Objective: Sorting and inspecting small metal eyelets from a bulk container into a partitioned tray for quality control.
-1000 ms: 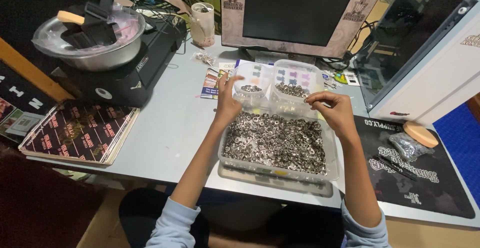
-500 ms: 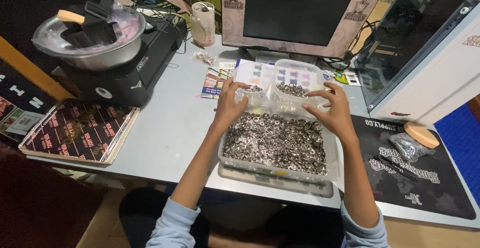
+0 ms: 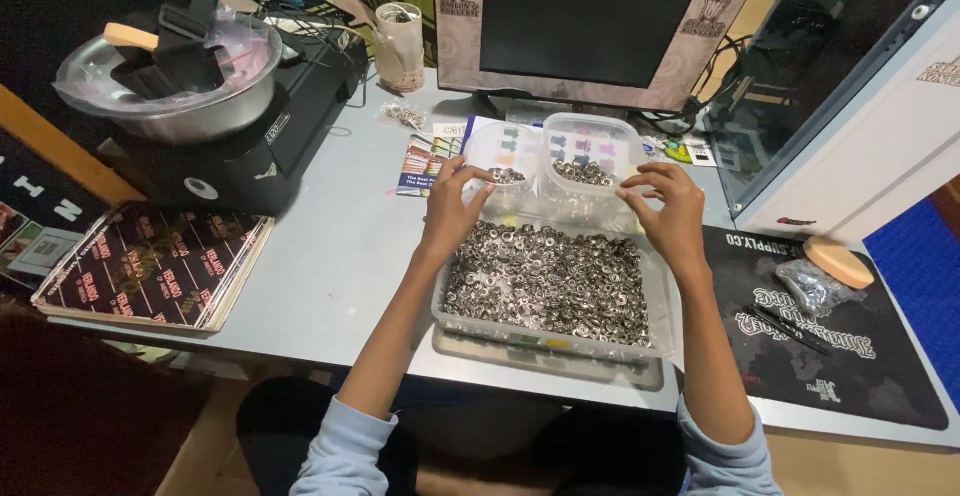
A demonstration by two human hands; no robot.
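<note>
Metal rings (image 3: 545, 281), heaped in a clear tray (image 3: 660, 341) below both sets of fingers, mostly unsorted. Left hand (image 3: 452, 211): fingertips pinched together above the left tub (image 3: 503, 151). Right hand (image 3: 668, 211): fingers apart, beside the fuller right tub (image 3: 590, 161).

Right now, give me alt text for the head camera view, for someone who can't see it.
A person's left hand and right hand hover over the far edge of a clear plastic tray full of small metal rings, just before two small clear tubs with a few rings each. A dark monitor stands behind on the grey desk, with a steel bowl at left.
</note>
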